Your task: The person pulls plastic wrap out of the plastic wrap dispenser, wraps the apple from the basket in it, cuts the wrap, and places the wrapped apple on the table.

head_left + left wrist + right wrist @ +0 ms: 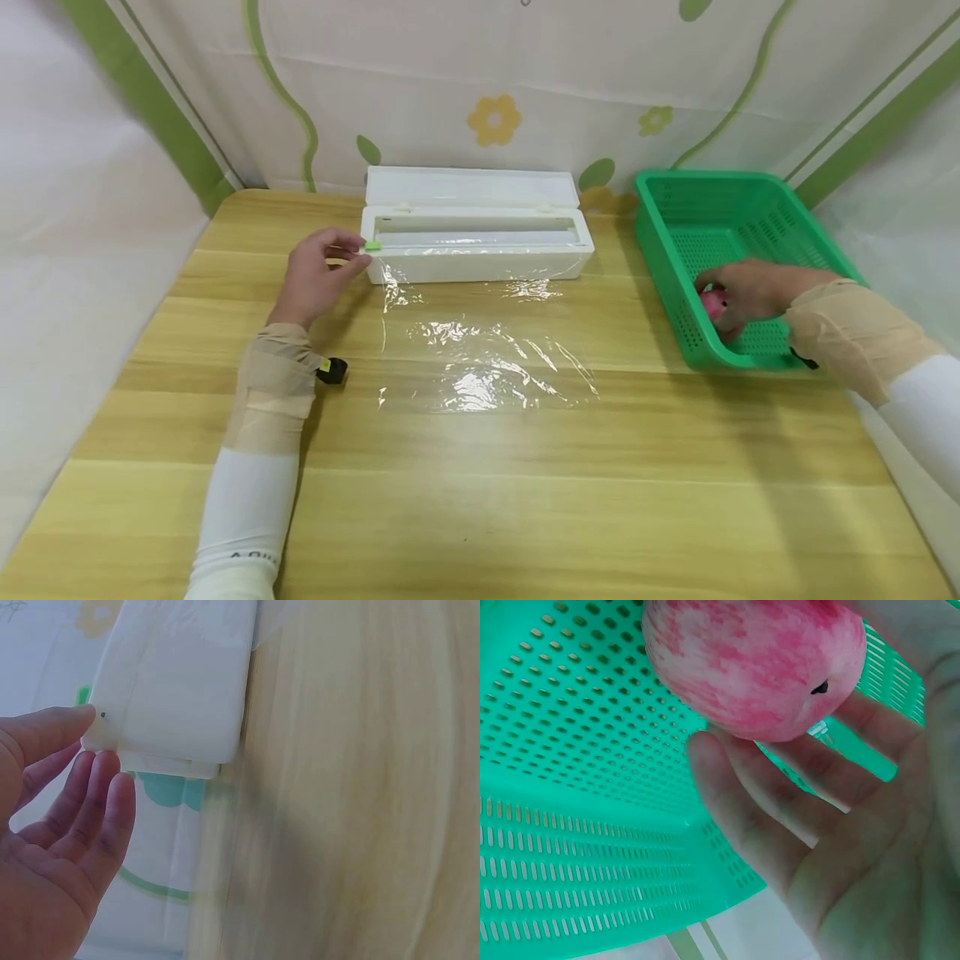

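My left hand (318,271) is at the left end of a white plastic wrap dispenser (480,267), whose lid (472,187) stands raised at the back. The thumb and forefinger pinch the dispenser's corner right beside a small green slider (372,246); the other fingers are loosely bent in the left wrist view. A sheet of clear plastic wrap (480,387) runs from the dispenser over the table. Inside a green basket (750,360), my right hand (750,292) holds a pink-red apple (750,667) with a dark spot at one end.
The wooden table (465,533) bears the dispenser and, at the right, the perforated basket. A white curtain (420,83) with flowers and leaves hangs close behind both. My wrists carry small black cameras, the left one (332,371) just above the wood.
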### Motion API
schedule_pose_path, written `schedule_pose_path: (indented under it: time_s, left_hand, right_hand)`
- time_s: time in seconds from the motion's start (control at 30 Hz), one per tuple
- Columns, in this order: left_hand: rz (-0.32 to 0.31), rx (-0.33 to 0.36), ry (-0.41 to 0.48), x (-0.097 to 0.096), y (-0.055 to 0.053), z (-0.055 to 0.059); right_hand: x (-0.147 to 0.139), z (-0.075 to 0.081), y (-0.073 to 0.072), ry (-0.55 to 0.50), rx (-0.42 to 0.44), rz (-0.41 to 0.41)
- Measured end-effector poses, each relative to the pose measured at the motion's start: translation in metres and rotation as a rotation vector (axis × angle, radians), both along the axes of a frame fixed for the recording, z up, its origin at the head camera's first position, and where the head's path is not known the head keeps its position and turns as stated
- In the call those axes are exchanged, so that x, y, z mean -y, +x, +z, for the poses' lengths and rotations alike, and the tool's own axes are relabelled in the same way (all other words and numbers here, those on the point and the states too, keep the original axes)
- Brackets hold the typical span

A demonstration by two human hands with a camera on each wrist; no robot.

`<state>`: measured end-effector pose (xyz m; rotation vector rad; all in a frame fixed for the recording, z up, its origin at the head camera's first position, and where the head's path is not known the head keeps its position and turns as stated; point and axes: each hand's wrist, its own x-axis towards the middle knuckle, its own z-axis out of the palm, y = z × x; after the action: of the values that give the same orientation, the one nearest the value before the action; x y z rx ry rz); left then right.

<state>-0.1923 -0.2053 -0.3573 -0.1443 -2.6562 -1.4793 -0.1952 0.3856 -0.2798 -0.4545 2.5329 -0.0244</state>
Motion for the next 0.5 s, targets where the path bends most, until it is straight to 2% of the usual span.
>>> schedule_pose_path:
  time_s: [0.17,0.5]
  left_hand:
    - [-0.02,0.006,-0.001,-0.006,-0.004,0.0]
    - [-0.028,0.014,0.002,-0.009,-0.006,0.005]
  right_hand:
    - [-0.006,0.014,0.005,0.019,-0.099,-0.002]
    - [-0.003,0.067,-0.001,0.076,-0.225,0.05]
